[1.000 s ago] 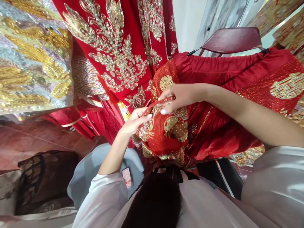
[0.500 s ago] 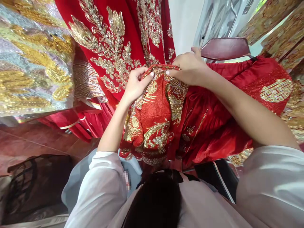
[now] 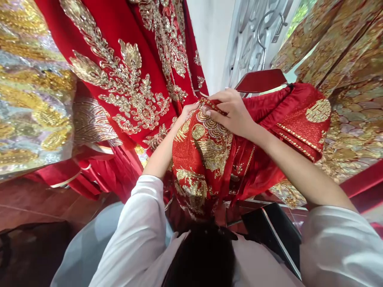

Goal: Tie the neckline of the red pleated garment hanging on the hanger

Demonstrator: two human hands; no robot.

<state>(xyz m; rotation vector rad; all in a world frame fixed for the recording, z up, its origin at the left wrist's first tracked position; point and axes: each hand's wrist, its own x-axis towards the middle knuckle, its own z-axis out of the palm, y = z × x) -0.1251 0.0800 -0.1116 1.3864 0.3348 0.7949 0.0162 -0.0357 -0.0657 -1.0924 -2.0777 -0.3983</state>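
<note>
A red embroidered jacket point(image 3: 191, 155) with gold thread and beaded trim hangs in front of me. On its right side a dark red hanger point(image 3: 260, 81) with a metal hook shows in the opening. My right hand point(image 3: 233, 111) is closed on the beaded upper edge, thumb on the near face and fingers over the top. Just left of it, my left hand point(image 3: 190, 111) holds the same edge; most of its fingers are hidden behind the cloth. The two hands almost touch.
Behind hangs a long red gown point(image 3: 119, 79) with silver-gold beading. A gold and silver sequined garment point(image 3: 32, 103) is at the left, and gold patterned cloth point(image 3: 353, 79) at the right. A grey plastic stool point(image 3: 86, 243) and a black box point(image 3: 272, 231) stand below.
My left hand has slid right along the edge, close to my right hand, and its fingers now go behind the cloth. The jacket has turned, and the hanger's hook has come into view.
</note>
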